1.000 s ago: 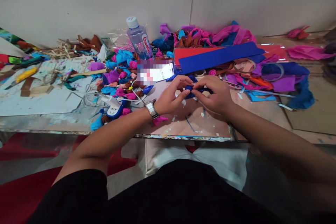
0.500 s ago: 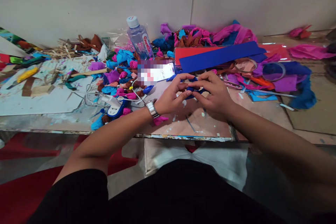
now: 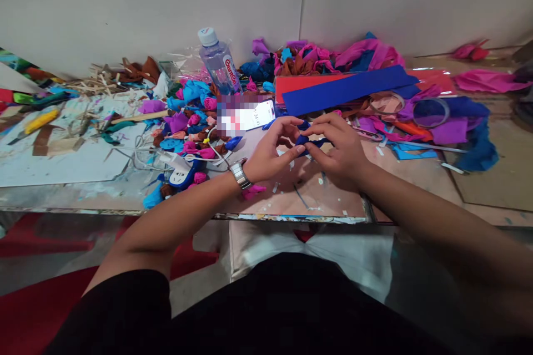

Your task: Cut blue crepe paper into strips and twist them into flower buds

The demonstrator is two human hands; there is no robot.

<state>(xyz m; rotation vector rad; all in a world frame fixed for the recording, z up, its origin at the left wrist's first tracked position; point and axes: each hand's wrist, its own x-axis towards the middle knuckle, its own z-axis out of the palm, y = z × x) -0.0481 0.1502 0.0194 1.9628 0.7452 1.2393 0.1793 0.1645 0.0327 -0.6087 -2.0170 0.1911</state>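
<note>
A small crumpled piece of dark blue paper (image 3: 303,138) is pinched between my two hands, above the front part of the table. My left hand (image 3: 275,147), with a metal watch on the wrist, grips its left side between thumb and fingers. From the right, my right hand (image 3: 339,150) holds the same piece with thumb and fingertips. Part of the blue paper is hidden by the fingers. Just behind the hands lies a lit phone (image 3: 260,115), and a long flat blue strip (image 3: 345,90) rests on a red sheet (image 3: 308,82).
A plastic bottle (image 3: 219,66) stands behind the phone. Crumpled coloured paper surrounds a power strip (image 3: 183,175) with white cables. A yellow cutter (image 3: 41,121) and wood sticks (image 3: 104,77) lie left. A tape roll (image 3: 431,112) sits right, near the table (image 3: 328,199) surface.
The fingertips have shifted slightly around the blue paper, and a rounded blue part now shows between them. The view has moved a little.
</note>
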